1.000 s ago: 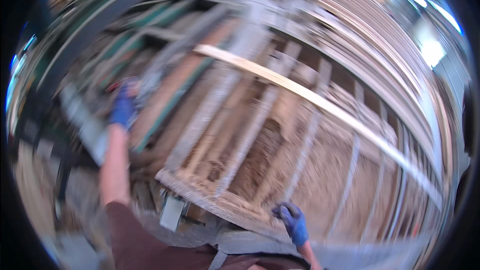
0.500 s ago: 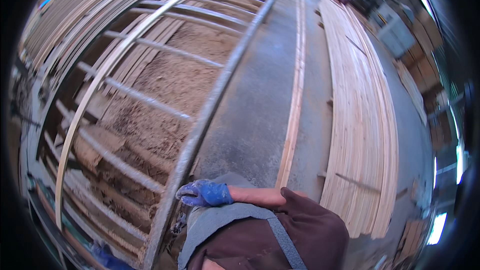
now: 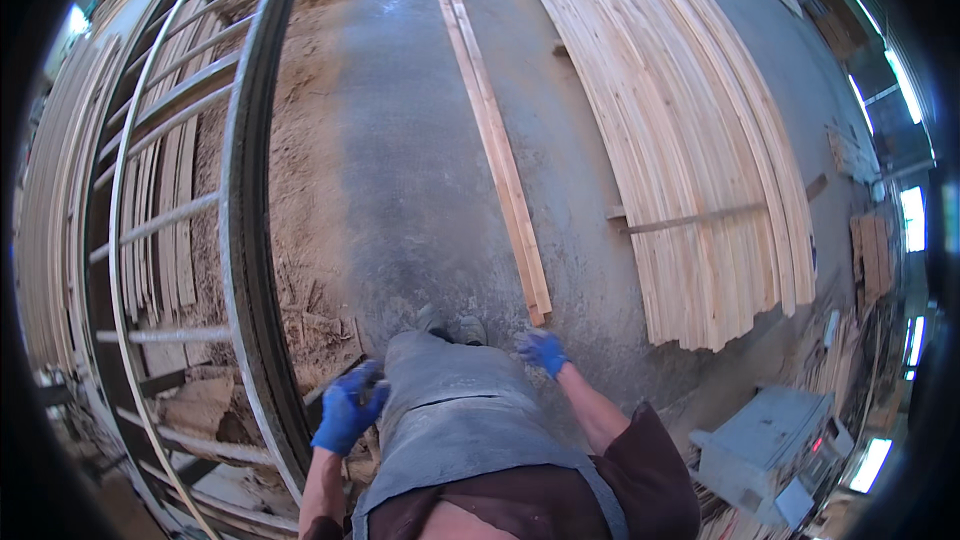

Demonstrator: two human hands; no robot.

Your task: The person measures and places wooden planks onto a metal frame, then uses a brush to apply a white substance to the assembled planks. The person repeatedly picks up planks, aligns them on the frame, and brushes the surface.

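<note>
My left hand (image 3: 348,407), in a blue glove, hangs by the left side of my grey apron (image 3: 455,390), close to the metal rail of a roller conveyor (image 3: 236,270). Its fingers are apart and nothing is in them. My right hand (image 3: 543,351), gloved in blue too, is out to the right of the apron with loosely spread fingers and holds nothing. Just beyond it is the near end of a pair of long narrow boards (image 3: 497,155) on the concrete floor. The right hand seems apart from them.
To the right lies a wide stack of long pale boards (image 3: 690,160) on crosswise supports. A grey machine box (image 3: 765,450) with a red display stands at the lower right. Sawdust (image 3: 305,170) covers the floor along the conveyor, and a long thin strip (image 3: 120,220) lies over its rollers.
My view has turned from the conveyor toward the floor boards. My left hand has come away from the conveyor's lower end, and my right hand has swung from the rail side out to the right.
</note>
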